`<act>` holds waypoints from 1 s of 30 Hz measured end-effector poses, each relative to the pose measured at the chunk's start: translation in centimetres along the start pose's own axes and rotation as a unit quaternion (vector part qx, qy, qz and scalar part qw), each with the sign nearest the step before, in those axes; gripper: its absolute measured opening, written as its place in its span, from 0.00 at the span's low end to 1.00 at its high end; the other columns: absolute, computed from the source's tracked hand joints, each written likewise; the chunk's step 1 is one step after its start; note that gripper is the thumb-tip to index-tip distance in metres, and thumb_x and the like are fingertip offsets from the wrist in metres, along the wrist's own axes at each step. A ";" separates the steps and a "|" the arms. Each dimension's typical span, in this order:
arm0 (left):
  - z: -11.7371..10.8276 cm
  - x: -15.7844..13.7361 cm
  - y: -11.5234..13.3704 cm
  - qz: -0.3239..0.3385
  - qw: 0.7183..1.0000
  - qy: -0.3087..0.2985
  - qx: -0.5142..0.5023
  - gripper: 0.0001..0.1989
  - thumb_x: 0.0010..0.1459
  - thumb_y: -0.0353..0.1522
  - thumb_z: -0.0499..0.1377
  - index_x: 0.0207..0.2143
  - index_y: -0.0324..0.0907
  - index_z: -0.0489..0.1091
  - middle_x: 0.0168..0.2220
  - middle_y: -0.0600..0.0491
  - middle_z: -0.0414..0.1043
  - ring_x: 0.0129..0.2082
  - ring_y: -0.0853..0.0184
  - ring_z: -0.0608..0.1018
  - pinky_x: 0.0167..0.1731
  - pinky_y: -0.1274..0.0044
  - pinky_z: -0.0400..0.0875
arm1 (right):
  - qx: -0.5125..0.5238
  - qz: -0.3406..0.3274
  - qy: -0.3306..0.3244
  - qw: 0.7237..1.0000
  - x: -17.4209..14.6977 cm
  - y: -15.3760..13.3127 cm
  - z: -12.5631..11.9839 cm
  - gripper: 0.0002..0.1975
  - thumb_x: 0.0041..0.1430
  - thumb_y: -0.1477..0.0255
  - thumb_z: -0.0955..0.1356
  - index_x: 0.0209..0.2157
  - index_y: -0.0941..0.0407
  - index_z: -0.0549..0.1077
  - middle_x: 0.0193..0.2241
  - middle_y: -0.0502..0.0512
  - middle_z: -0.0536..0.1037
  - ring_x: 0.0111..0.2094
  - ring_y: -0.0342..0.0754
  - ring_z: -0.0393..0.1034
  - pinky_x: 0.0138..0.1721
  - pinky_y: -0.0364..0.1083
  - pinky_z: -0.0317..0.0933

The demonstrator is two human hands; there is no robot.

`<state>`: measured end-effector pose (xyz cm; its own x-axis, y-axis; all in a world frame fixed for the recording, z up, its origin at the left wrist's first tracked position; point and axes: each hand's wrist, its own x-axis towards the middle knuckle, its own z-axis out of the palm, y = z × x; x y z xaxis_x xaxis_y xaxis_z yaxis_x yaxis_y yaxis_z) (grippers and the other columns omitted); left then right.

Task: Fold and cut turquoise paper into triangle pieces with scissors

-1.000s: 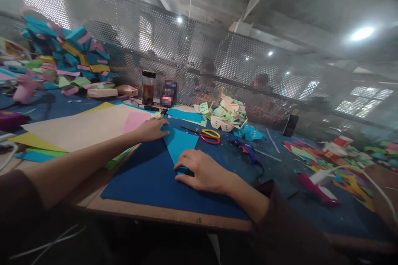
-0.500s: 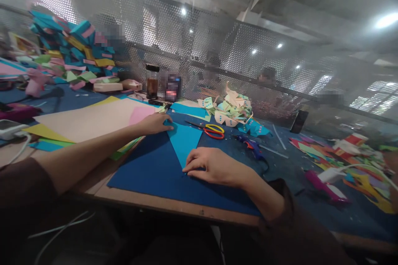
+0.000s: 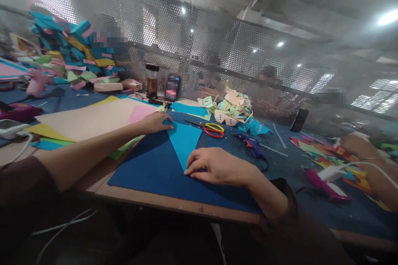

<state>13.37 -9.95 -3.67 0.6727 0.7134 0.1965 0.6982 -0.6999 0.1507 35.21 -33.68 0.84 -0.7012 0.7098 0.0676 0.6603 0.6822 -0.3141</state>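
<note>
I see the right hand (image 3: pixel 219 165) with thumb and fingertips drawn together at the lower point of a blue paper piece (image 3: pixel 185 138); whether they pinch that tip or only press it, I cannot tell. The left hand (image 3: pixel 154 122) grasps nothing that I can make out: its fingers are loosely curved, thumb and forefinger apart, at the paper's upper left corner. The paper lies flat between both hands, smooth, a long triangle narrowing towards the person.

Beneath it I have a matte dark blue covering (image 3: pixel 149 169), its front edge running along a bare wooden tabletop edge (image 3: pixel 186 210). Just beyond the right hand lie scissors (image 3: pixel 214 130) with one yellow and one red looped handle, then a blue glue gun (image 3: pixel 252 145) and slender translucent sticks (image 3: pixel 279 135). Under the left forearm spreads a broad, smooth beige sheet (image 3: pixel 90 118), with yellow, green and pink sheets layered about it.

Farther out I find a spiky heap of folded paper pieces (image 3: pixel 234 105), some dotted, and a clear cylindrical jar (image 3: pixel 152 83) with a dark lid. At my right, another person's forearm (image 3: pixel 357 149) crosses bright paper scraps (image 3: pixel 319 153). A perforated panel (image 3: pixel 177 45) stands behind everything.
</note>
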 end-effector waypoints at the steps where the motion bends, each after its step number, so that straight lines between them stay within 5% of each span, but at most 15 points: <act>1: 0.0 0.0 0.0 0.000 1.000 0.001 -0.001 0.26 0.57 0.50 0.57 0.51 0.46 0.75 0.52 0.45 0.76 0.51 0.53 0.76 0.50 0.68 0.69 | 0.007 0.001 0.001 1.000 0.0 0.1 0.0 0.10 0.65 0.74 0.69 0.43 0.52 0.83 0.45 0.54 0.80 0.44 0.47 0.74 0.47 0.48 0.66; 7: 0.2 0.2 -0.3 0.002 1.000 -0.006 0.002 0.27 0.57 0.49 0.56 0.53 0.43 0.73 0.53 0.43 0.75 0.52 0.51 0.76 0.51 0.67 0.68 | 0.066 0.017 0.028 0.997 0.1 0.5 0.1 0.07 0.64 0.73 0.69 0.38 0.53 0.82 0.42 0.52 0.81 0.41 0.46 0.75 0.46 0.46 0.65; 13: 0.5 0.0 -0.4 -0.024 1.000 0.004 0.000 0.36 0.57 0.52 0.55 0.60 0.39 0.67 0.58 0.37 0.69 0.57 0.46 0.73 0.55 0.63 0.67 | 0.054 0.033 0.049 0.997 0.7 0.8 0.9 0.11 0.63 0.67 0.71 0.46 0.54 0.78 0.45 0.56 0.79 0.45 0.48 0.73 0.47 0.47 0.64; 21: 0.2 0.6 -0.9 -0.041 0.992 0.078 -0.089 0.26 0.53 0.44 0.60 0.52 0.43 0.74 0.52 0.44 0.76 0.54 0.51 0.76 0.53 0.67 0.68 | 0.017 0.041 0.059 0.997 0.9 0.9 1.8 0.14 0.61 0.60 0.72 0.44 0.54 0.77 0.44 0.56 0.75 0.43 0.48 0.69 0.44 0.47 0.63; 26: -0.2 0.8 -1.5 -0.117 0.918 0.119 -0.360 0.23 0.41 0.35 0.67 0.43 0.41 0.74 0.44 0.50 0.79 0.46 0.56 0.77 0.46 0.69 0.72 | -0.026 0.051 0.085 0.995 1.1 0.9 2.3 0.13 0.62 0.60 0.71 0.41 0.56 0.75 0.41 0.55 0.74 0.40 0.48 0.68 0.42 0.46 0.62; 30: -0.6 0.4 -1.2 -0.152 0.858 0.127 -0.475 0.24 0.42 0.30 0.68 0.45 0.37 0.70 0.43 0.51 0.76 0.41 0.62 0.75 0.43 0.71 0.72 | -0.031 0.055 0.089 0.994 1.1 1.1 2.5 0.13 0.64 0.60 0.70 0.41 0.56 0.75 0.41 0.56 0.74 0.42 0.49 0.69 0.44 0.47 0.62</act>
<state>12.68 -8.84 -3.22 0.3363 0.9215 0.1941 0.2368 -0.2822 0.9297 34.48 -32.53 -1.85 -0.5691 0.7962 0.2052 0.7491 0.6050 -0.2697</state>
